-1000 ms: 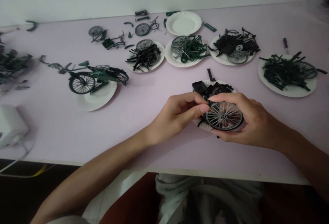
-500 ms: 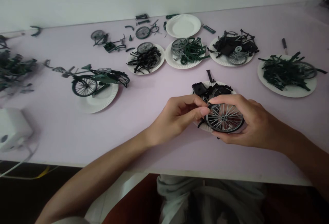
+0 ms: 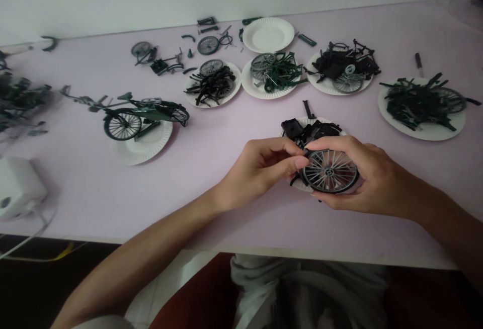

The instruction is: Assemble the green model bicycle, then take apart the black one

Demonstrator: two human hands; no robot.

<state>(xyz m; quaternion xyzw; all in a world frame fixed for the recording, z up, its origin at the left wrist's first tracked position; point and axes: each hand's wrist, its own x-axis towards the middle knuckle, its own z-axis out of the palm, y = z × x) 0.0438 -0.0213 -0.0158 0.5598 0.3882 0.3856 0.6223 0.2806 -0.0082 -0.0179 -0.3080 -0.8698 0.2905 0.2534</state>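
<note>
While the right hand stays clamped around the wheel above a laden plate, the left hand pinches the wheel's left edge; neither grip has visibly shifted this past second, suggesting slow, careful handling.

i can read no text, label, brand or number anywhere: none on the wheel i hold, whose small hub pattern forms no letters i can make out, and none on the white box at my left.
</note>
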